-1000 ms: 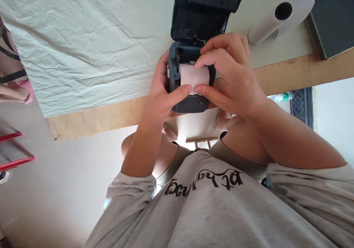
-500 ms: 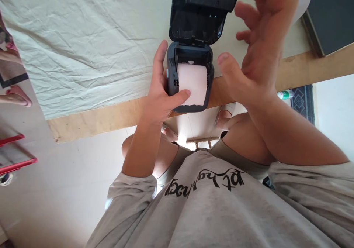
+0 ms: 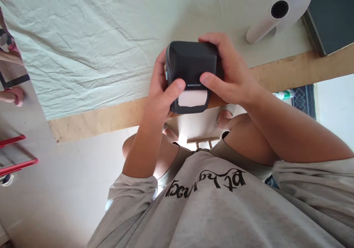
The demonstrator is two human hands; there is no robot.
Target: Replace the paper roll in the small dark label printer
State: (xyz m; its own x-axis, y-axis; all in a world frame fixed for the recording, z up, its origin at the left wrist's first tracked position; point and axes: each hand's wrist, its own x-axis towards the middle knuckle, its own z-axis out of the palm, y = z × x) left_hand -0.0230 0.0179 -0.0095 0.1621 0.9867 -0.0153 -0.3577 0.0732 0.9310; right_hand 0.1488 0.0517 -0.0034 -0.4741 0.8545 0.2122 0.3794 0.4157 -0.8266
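Note:
A dark label printer [image 3: 193,65] is held between both my hands over the table's near edge, its lid folded down. White label paper [image 3: 193,98] sticks out from under the lid at the near end. My left hand [image 3: 163,89] wraps the printer's left side, thumb on top by the paper, next to a light blue button [image 3: 166,75]. On the other side my right hand [image 3: 228,71] grips the printer, with its thumb near the printed brand name and its fingers over the far right corner.
A white roll [image 3: 261,24] with a dark round end lies on the table at the right, beside a dark flat tray-like object [image 3: 329,15]. A pale wrinkled cloth [image 3: 83,48] covers the table. Wood [image 3: 298,65] shows along the near edge. Another person's foot [image 3: 16,96] is at far left.
The printer's lid has swung down from upright and now covers most of the paper roll. My right hand has come down and left onto the printer, uncovering the white roll behind it.

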